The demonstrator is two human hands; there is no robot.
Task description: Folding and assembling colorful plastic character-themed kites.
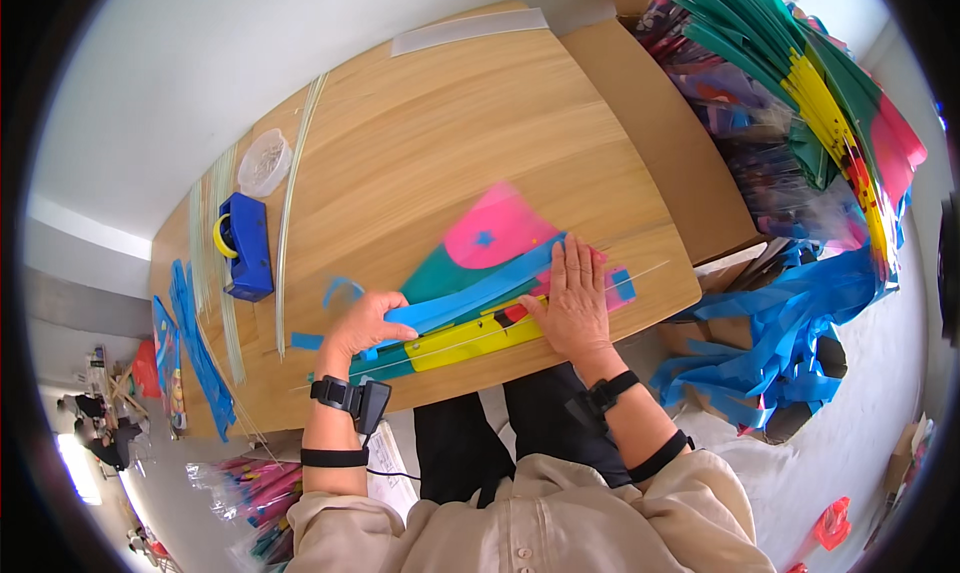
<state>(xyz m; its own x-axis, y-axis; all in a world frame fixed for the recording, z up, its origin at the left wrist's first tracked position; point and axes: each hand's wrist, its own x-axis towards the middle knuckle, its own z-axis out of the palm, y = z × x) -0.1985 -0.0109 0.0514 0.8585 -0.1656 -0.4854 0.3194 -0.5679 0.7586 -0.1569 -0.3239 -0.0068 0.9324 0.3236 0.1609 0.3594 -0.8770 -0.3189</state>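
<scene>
A colourful sheet, apparently a kite, lies folded near the table's front edge, with a pink part [491,232] and a yellow part [465,342]. A long blue plastic strip [480,282] runs across it. Thumb and fingers of my left hand [367,324] pinch the strip near its left end, where a loose blue tail is blurred. My right hand [576,303] lies flat, fingers together, pressing the strip's right end and the sheet beneath. Along the yellow part runs a thin pale rod [649,270], its tip jutting out past the pink end beside a small blue patch.
At left on the wooden table [480,115] are a blue tape dispenser [251,247], a plastic tub [265,162] of small parts, thin rods [289,220] and blue strips [202,355]. Rightward stand a cardboard box [660,138], bundled green-and-yellow sheets [814,85] and heaped blue strips [795,310].
</scene>
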